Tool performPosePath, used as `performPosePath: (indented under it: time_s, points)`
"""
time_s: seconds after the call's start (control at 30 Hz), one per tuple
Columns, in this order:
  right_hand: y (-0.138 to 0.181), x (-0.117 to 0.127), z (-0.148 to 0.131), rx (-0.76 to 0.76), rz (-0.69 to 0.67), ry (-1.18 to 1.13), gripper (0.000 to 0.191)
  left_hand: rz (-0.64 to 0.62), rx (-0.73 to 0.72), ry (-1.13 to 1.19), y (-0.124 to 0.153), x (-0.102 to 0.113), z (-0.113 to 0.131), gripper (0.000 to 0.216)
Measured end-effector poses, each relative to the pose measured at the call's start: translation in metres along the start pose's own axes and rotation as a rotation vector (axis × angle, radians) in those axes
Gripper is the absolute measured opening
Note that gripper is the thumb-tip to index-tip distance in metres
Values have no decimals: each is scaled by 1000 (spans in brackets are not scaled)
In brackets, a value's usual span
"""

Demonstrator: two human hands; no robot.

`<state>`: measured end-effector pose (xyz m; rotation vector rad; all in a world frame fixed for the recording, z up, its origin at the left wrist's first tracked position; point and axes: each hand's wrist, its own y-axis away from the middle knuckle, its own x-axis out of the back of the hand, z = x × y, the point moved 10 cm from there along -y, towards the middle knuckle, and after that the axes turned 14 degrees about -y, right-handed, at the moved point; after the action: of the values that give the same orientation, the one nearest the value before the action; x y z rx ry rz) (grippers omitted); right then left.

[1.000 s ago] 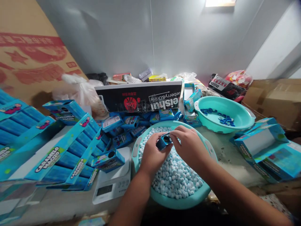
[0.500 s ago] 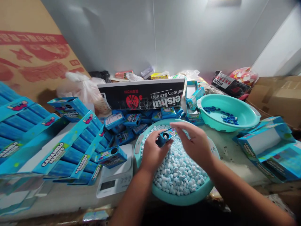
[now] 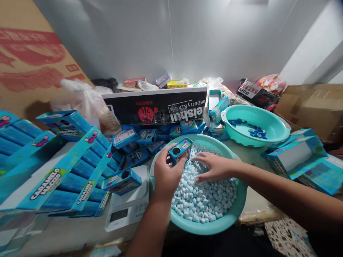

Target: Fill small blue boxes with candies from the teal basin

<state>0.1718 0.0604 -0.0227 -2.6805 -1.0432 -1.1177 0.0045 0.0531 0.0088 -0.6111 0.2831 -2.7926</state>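
My left hand [image 3: 169,173] is closed around a small blue candy box [image 3: 181,148], tilted above the left side of a teal basin [image 3: 209,228]. A dark round hole shows in the box's top. Pale blue and white candies [image 3: 198,203] fill much of the basin. My right hand [image 3: 213,166] rests on these candies, palm down, with its fingers apart. Left of the basin, another blue candy box [image 3: 122,181] with a round hole lies on a white digital scale [image 3: 125,214].
At the right, a second teal basin [image 3: 254,123] holds several dark blue pieces. Blue display cartons [image 3: 66,175] packed with boxes stand at left. Opened blue cartons [image 3: 302,160] lie at right. Behind the candies, a black printed carton [image 3: 158,107] backs a pile of blue boxes.
My right hand has come down from beside the held box onto the candies, its fingers spreading. The box in my left hand has shifted slightly left and up.
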Motion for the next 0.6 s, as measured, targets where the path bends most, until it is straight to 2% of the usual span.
performPosePath:
  time_s: [0.17,0.33,0.47,0.6]
  points:
    - [6,-8,-5,-14,-17,-54,94,44,7,-22,-3,3,0,44]
    - [1,-10,-6,-15,47,-149,87,-4,-18,-18,-3,-2,4,42]
    - [-6,-10,0,-99,53,-188,86,-3,-13,-4,-3,-1,2,43]
    - [-14,-11,4,-132,68,-212,62,3,-15,10,-4,0,4,44]
